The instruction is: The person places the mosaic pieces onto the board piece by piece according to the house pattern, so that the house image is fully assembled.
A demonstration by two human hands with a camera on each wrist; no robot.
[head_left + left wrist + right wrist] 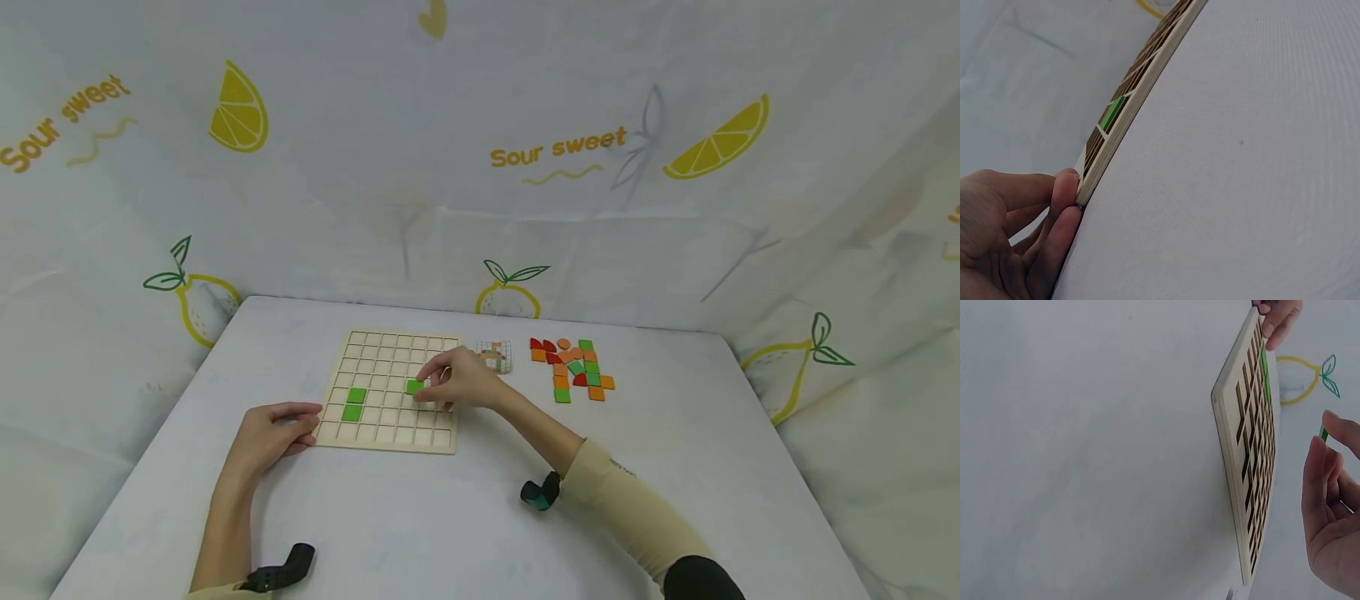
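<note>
A wooden grid board [390, 446] with rows of square cells lies on the white table. Two green square tiles [352, 412] sit in neighbouring cells at its left side. My left hand [270, 435] grips the board's left edge near the front corner, thumb and fingers at the rim in the left wrist view. Over the right half of the board, my right hand [463, 379] pinches a green tile [414, 387] between thumb and fingertip. In the right wrist view that tile shows edge-on, raised above the board.
A small printed pattern card [504, 358] lies right of the board, partly behind my right hand. Further right is a loose group of red, orange and green tiles [561, 382], squares and rounded shapes. A white printed curtain [360, 208] hangs behind the table.
</note>
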